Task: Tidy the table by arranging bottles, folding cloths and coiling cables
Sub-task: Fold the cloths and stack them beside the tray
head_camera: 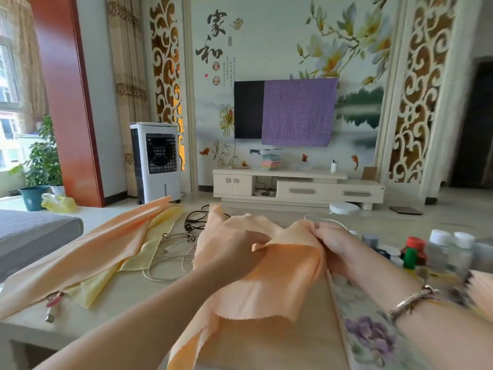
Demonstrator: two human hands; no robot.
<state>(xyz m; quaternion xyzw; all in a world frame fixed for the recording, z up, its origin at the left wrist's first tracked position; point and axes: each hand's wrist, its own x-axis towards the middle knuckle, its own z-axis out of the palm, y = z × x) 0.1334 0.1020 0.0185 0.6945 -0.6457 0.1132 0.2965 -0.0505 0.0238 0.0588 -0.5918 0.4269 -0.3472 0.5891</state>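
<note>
My left hand (237, 252) and right hand (333, 244) each pinch the top edge of one orange cloth (266, 284), lifted over the table (128, 297). Two more cloths lie left: a second orange cloth (88, 252) over a yellow cloth (157, 236). White and black cables (170, 252) tangle beyond. Blurred bottles (437, 252) crowd the right; I can't count them.

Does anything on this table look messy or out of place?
Yes. White cables lie in loose tangles mid-table, and an orange cloth and a yellow cloth sprawl unfolded on the left. Both hands, left and right, hold another orange cloth.
</note>
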